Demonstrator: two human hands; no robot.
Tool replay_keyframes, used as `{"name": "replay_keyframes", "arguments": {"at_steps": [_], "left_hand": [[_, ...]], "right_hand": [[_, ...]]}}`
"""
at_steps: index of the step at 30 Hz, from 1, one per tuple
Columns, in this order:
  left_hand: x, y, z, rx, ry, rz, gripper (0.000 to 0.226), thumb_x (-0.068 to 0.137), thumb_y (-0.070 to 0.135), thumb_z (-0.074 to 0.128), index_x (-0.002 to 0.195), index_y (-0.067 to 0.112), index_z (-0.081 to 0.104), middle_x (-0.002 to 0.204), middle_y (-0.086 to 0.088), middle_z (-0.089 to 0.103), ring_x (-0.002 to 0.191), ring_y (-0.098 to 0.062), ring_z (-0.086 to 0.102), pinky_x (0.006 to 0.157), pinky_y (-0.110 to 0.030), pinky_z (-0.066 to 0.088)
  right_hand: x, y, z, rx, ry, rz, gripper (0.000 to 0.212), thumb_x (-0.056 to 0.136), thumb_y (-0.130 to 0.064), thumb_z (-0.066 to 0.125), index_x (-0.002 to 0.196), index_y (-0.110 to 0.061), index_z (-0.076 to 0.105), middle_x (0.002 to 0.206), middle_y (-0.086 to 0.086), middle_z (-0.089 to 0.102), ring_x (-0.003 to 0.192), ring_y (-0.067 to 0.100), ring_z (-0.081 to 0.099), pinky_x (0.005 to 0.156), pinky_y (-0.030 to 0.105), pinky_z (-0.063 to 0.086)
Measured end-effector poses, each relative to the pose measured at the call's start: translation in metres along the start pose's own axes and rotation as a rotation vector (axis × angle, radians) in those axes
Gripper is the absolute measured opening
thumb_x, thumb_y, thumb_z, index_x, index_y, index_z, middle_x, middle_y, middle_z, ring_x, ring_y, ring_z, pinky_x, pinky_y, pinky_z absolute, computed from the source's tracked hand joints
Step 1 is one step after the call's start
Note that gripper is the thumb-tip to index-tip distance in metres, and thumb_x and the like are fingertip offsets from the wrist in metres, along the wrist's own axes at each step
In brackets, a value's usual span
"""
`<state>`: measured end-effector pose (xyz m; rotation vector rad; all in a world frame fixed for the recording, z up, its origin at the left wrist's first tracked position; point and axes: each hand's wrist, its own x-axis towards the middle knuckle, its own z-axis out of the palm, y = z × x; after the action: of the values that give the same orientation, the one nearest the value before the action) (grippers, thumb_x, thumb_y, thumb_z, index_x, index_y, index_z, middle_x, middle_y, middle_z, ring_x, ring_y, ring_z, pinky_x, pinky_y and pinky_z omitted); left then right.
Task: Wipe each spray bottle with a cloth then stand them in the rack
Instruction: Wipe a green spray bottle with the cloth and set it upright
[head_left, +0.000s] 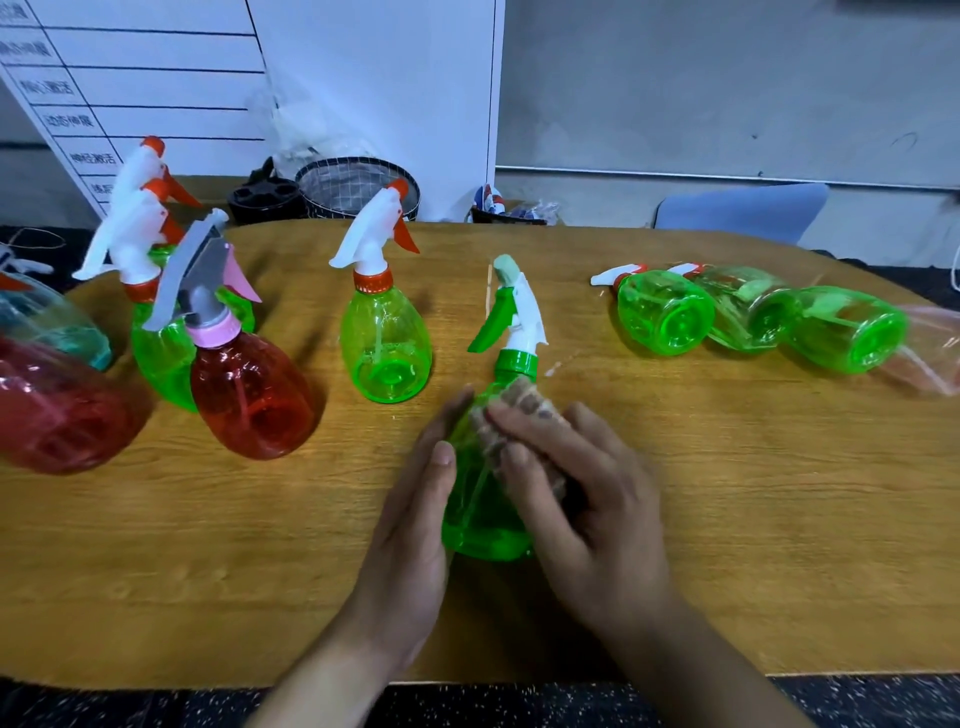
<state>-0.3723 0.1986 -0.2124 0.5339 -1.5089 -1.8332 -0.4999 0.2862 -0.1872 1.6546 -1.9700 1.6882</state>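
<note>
Two hands meet on the green bottle (480, 499): left hand (410, 525) flat against it, right hand (587, 499) pressing the cloth (524, 410).

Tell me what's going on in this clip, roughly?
A person is wiping a green spray bottle that stands on the wooden table. The left hand steadies its side while the right hand presses a cloth against it. To the left, red and green bottles stand upright; to the right, three green bottles lie on their sides. No rack is clearly visible.
</note>
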Motion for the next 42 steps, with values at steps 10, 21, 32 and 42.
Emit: {"name": "replay_keyframes", "arguments": {"at_steps": [10,21,32,42], "left_hand": [[0.002,0.002,0.003,0.021,0.036,-0.007,0.048,0.105,0.053,0.046,0.151,0.042,0.056,0.159,0.004,0.055,0.15,-0.022,0.049,0.124,-0.057,0.034],[0.004,0.006,0.0,-0.091,0.053,-0.071,0.05,0.102,0.048,0.046,0.15,0.041,0.056,0.148,-0.005,0.065,0.137,-0.027,0.062,0.117,-0.052,0.044],[0.0,0.008,0.0,-0.06,0.031,-0.048,0.103,0.073,0.076,0.081,0.159,0.036,0.041,0.153,0.005,0.06,0.143,-0.019,0.056,0.112,-0.046,0.052],[0.002,0.002,0.001,-0.083,0.002,-0.008,0.096,0.078,0.044,0.092,0.159,0.034,0.042,0.151,0.008,0.062,0.14,-0.014,0.059,0.106,-0.024,0.052]], "right_hand": [[-0.007,0.002,-0.008,0.06,0.065,-0.008,0.028,0.101,-0.021,0.06,0.127,-0.019,0.073,0.095,-0.001,0.061,0.086,0.005,0.059,0.073,0.019,0.044],[-0.016,-0.001,0.003,-0.008,-0.156,-0.225,0.032,0.095,-0.016,0.062,0.124,-0.014,0.077,0.09,-0.001,0.064,0.076,0.008,0.057,0.075,0.019,0.046],[0.001,-0.004,0.012,0.519,0.21,0.32,0.026,0.099,-0.006,0.052,0.113,-0.008,0.074,0.099,0.0,0.075,0.096,0.001,0.07,0.083,0.013,0.052],[-0.003,0.005,0.015,0.53,0.198,0.452,0.029,0.106,-0.022,0.046,0.127,-0.017,0.064,0.12,0.002,0.071,0.114,0.023,0.067,0.099,0.052,0.055]]}}
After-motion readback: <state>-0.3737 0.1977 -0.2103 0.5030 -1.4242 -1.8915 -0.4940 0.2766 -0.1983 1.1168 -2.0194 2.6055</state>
